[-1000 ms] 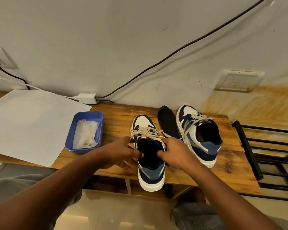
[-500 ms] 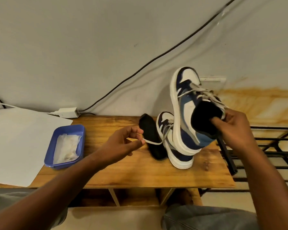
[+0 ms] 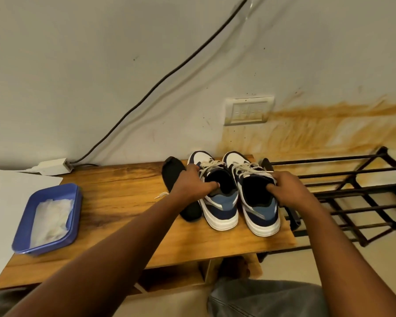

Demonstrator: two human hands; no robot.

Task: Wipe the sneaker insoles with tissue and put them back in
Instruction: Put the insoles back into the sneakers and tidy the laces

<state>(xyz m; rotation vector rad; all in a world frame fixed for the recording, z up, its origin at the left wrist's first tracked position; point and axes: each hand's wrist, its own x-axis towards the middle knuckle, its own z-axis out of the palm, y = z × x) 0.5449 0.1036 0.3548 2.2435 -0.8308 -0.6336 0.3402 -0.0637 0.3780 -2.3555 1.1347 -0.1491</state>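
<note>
Half a second ago the right hand was holding one sneaker up in the air; now both sneakers are standing side by side, toes to the wall, at the right end of the desk [image 3: 124,202]. The right hand [image 3: 288,191] is gripping the collar of the right sneaker [image 3: 258,209], thumb tucked inside the opening, while the left hand [image 3: 192,184] is holding the collar of the left sneaker [image 3: 222,207], having let go of the lace it was pinching. One black insole [image 3: 174,175] is lying on the desk just beside the left sneaker, partly under the left forearm. The tissue [image 3: 50,216] is sitting in the blue tray [image 3: 76,202], well apart to the left. Judging by this, the shoes are being parked, and at least this insole is yet to go back in.
</note>
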